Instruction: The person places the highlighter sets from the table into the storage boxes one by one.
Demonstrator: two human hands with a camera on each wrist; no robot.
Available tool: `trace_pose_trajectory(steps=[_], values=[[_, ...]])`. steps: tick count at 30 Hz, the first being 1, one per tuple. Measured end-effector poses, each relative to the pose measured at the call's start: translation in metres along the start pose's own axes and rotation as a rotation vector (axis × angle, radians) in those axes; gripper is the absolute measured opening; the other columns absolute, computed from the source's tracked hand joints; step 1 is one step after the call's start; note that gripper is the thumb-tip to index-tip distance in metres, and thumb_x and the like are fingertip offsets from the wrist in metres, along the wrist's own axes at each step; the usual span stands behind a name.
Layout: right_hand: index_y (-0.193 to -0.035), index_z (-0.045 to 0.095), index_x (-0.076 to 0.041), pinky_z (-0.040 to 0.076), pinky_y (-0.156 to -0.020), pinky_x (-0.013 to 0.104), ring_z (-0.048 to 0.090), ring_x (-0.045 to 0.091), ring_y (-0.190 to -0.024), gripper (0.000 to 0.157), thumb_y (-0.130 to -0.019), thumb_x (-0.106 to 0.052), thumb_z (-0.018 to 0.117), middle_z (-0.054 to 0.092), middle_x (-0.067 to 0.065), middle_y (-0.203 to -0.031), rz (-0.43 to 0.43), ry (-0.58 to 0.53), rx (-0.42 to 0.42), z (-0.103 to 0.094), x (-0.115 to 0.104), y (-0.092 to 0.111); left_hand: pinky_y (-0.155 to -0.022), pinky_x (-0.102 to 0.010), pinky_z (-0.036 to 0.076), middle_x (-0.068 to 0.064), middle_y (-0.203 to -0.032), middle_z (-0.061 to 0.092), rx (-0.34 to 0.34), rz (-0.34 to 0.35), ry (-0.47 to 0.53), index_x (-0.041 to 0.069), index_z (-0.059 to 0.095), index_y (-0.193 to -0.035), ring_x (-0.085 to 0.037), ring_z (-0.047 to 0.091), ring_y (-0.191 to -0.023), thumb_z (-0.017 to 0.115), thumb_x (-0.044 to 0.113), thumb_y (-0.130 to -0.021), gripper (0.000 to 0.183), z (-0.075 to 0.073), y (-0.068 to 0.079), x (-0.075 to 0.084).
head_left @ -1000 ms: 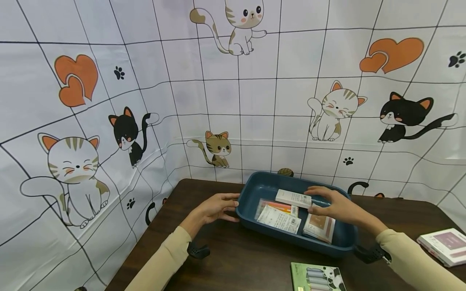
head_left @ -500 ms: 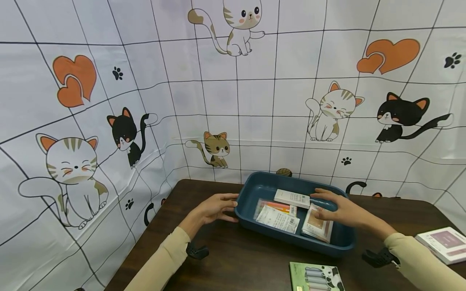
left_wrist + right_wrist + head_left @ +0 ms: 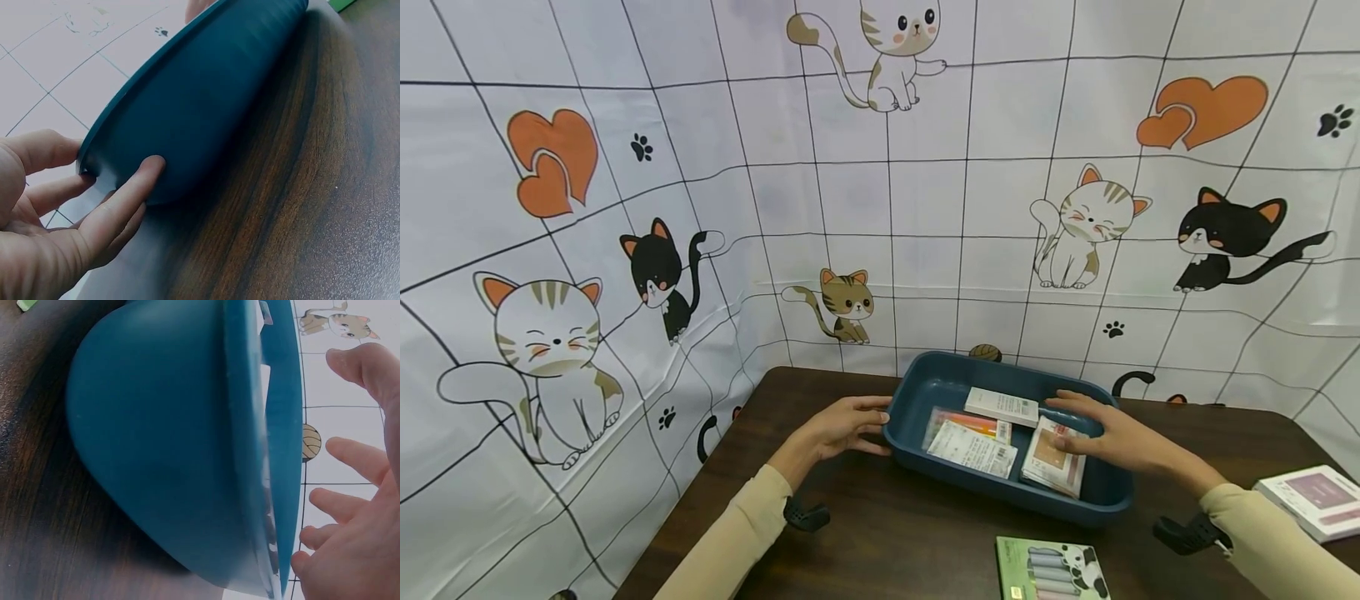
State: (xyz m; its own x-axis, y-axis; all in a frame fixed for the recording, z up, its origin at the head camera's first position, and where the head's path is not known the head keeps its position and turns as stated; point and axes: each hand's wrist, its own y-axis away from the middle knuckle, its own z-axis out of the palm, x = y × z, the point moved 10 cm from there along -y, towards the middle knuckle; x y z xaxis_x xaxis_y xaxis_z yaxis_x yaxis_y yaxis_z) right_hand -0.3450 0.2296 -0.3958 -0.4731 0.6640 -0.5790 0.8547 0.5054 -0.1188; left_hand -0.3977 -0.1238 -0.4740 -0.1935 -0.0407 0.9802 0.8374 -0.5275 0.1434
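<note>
A blue plastic bin [image 3: 925,387] stands on the dark wooden table. In the head view, my left hand [image 3: 842,429] is at its left end. The left wrist view shows those fingers extended, touching the bin's rim and outer wall. Over the bin's right part hovers my right hand [image 3: 1108,429], fingers spread and holding nothing. Inside lie a slim white box [image 3: 1000,406], a clear packet with orange contents [image 3: 973,423], a white labelled packet [image 3: 973,450] and a stack of flat packs with a brown patch [image 3: 1054,458]. My right hand is nearest to that stack.
A green box with a panda and pens pictured on it [image 3: 1052,571] lies in front of the bin. At the right edge is a white box with a mauve panel [image 3: 1315,500]. A cat-printed sheet [image 3: 925,200] hangs behind the table [image 3: 880,533].
My right hand has drawn to the right, away from the slim white box, and its fingers hold nothing. The left hand stays at the bin's left end.
</note>
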Motion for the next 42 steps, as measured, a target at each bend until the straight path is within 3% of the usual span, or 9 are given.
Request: trace_pose_trajectory(steps=[10, 26, 42], values=[[-0.147, 0.053, -0.007, 0.038, -0.092, 0.079, 0.031, 0.061, -0.136, 0.063, -0.097, -0.040, 0.070, 0.028, 0.028, -0.159, 0.042, 0.065, 0.071, -0.013, 0.018, 0.011, -0.087, -0.056, 0.057, -0.028, -0.144, 0.050, -0.016, -0.004, 0.016, -0.001, 0.037, -0.155, -0.042, 0.058, -0.123, 0.060, 0.008, -0.104, 0.057, 0.004, -0.003, 0.000], [-0.148, 0.051, -0.003, 0.033, -0.094, 0.081, 0.027, 0.060, -0.138, 0.063, -0.098, -0.036, 0.070, 0.028, 0.031, -0.158, 0.106, 0.034, 0.128, -0.025, 0.041, 0.036, -0.088, -0.056, 0.056, -0.029, -0.143, 0.051, -0.033, -0.002, 0.016, -0.002, 0.039, -0.155, -0.042, 0.058, -0.124, 0.058, 0.006, -0.104, 0.055, 0.007, -0.004, -0.001], [-0.149, 0.049, -0.004, 0.036, -0.091, 0.080, 0.032, 0.059, -0.136, 0.062, -0.100, -0.037, 0.068, 0.034, 0.029, -0.156, 0.147, 0.017, 0.241, -0.044, 0.057, 0.063, -0.088, -0.057, 0.056, -0.028, -0.142, 0.052, -0.018, -0.008, 0.004, 0.000, 0.041, -0.154, -0.040, 0.059, -0.122, 0.060, 0.007, -0.103, 0.055, -0.002, -0.003, -0.001]])
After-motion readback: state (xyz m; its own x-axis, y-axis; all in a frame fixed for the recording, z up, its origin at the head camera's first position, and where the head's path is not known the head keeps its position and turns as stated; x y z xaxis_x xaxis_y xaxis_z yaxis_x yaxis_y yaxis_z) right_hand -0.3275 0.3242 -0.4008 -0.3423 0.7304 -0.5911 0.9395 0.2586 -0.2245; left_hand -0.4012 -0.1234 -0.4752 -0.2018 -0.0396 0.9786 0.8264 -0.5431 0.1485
